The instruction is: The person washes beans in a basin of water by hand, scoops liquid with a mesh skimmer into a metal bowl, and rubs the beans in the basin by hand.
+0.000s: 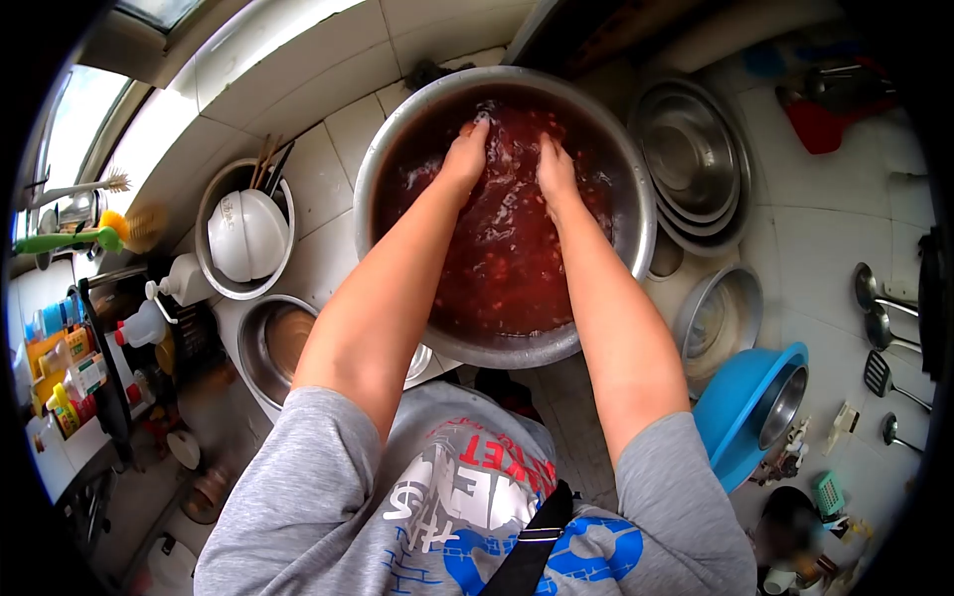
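Observation:
A large metal basin [641, 214] full of dark red liquid stands in front of me, with small reddish pieces floating in it. My left hand [465, 157] dips its fingers into the liquid near the far side of the basin. To its right, my right hand [556, 171] is also partly in the liquid, a short gap away. The fingertips of both hands are under or at the surface, so whether they hold anything is hidden.
A metal bowl with white bowls [246, 235] and chopsticks stands left, above another metal bowl [260, 348]. Stacked metal bowls [693, 149], a metal bowl [720, 316] and a blue basin [730, 417] are at right. Ladles [868, 288] hang on the tiled wall.

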A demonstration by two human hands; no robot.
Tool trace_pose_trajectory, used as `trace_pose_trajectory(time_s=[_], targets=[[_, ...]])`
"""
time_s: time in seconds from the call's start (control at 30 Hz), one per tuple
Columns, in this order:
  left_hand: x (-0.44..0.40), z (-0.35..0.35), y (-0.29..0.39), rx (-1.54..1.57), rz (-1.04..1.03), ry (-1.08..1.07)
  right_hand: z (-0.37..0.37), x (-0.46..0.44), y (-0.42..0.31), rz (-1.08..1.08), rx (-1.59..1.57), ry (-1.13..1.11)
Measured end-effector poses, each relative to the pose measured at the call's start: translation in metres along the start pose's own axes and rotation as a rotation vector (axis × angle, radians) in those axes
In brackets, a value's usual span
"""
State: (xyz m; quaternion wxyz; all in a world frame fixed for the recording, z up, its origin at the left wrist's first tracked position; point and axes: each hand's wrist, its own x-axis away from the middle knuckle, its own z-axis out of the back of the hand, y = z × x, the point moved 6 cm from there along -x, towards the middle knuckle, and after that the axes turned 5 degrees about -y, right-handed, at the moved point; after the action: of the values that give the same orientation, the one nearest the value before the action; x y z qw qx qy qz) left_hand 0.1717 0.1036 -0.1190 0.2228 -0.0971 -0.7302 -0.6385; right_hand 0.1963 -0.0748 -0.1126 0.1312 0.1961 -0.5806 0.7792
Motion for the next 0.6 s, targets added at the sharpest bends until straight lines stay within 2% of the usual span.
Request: trace_pose_trajectory(time_s=[0.03, 0.07, 0.1, 0.2, 0.23, 0.27, 0.33, 0.4, 0.47, 0.53, 0.57, 0.6], targets=[[0.008, -0.006, 0.002, 0.161, 0.145, -0.033, -0.01, 0.007, -0.001, -0.006, -0.127, -0.009], [0.019, -0.013, 0.002, 0.322, 0.292, -0.066, -0.017, 0.014, 0.001, -0.102, -0.323, -0.051], [0.024, -0.015, 0.004, 0.336, 0.336, -0.064, -0.024, 0.023, 0.002, -0.207, -0.514, -0.072], [0.05, -0.027, 0.015, 0.625, 0.381, -0.188, -0.044, 0.05, -0.009, -0.206, -0.985, -0.323], [0.055, -0.03, 0.011, 0.689, 0.446, -0.232, -0.046, 0.069, -0.023, -0.125, -1.017, -0.297], [0.06, -0.032, 0.012, 0.759, 0.46, -0.295, -0.044, 0.084, -0.033, 0.003, -0.883, -0.277], [0.07, -0.032, 0.024, 0.83, 0.456, -0.28, -0.041, 0.104, -0.057, 0.278, -0.608, -0.244], [0.087, -0.035, 0.044, 0.888, 0.421, -0.249, -0.04, 0.118, -0.084, 0.676, -0.14, -0.144], [0.095, -0.042, 0.062, 0.878, 0.29, -0.385, -0.033, 0.118, -0.097, 0.877, 0.227, 0.061], [0.111, -0.039, 0.082, 0.7, 0.316, -0.285, -0.023, 0.103, -0.095, 0.737, 0.371, 0.123], [0.114, -0.042, 0.094, 0.748, 0.264, -0.353, -0.025, 0.103, -0.092, 0.705, 0.281, 0.085], [0.113, -0.04, 0.101, 0.748, 0.239, -0.293, -0.029, 0.107, -0.094, 0.672, 0.191, 0.046]])
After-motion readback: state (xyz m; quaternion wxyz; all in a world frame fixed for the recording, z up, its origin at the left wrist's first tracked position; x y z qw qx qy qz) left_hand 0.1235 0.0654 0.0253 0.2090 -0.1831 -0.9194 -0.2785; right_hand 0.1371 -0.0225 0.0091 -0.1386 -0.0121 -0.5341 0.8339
